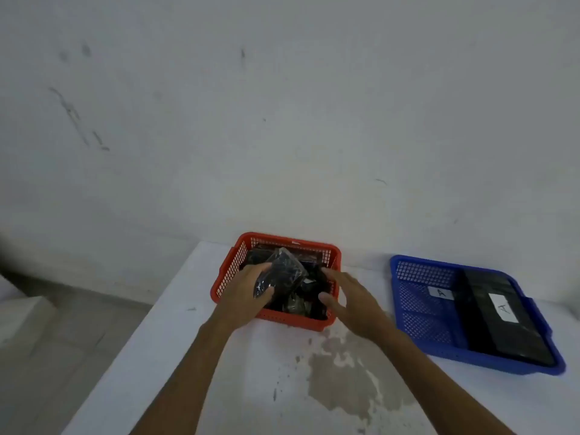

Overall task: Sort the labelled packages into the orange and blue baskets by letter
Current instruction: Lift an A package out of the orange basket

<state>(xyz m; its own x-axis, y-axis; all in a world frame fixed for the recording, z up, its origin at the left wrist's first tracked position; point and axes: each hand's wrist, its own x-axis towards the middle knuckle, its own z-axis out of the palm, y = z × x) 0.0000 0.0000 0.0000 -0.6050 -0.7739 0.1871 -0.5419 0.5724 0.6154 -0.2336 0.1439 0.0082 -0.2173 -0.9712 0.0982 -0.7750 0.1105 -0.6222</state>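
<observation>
An orange basket (317, 248) stands at the back of the white table, filled with several black plastic-wrapped packages. My left hand (248, 293) grips one black package (281, 271) tilted up above the basket's left side; its label is hidden. My right hand (348, 296) hovers over the basket's right edge with fingers spread and holds nothing. To the right stands a blue basket (417, 296) holding two black packages with white labels marked "A" (502, 307).
The white table (194, 356) has a brownish stain (342, 378) near its middle front. Its left edge drops to a grey tiled floor (62, 324). A white scuffed wall (282, 120) rises right behind the baskets.
</observation>
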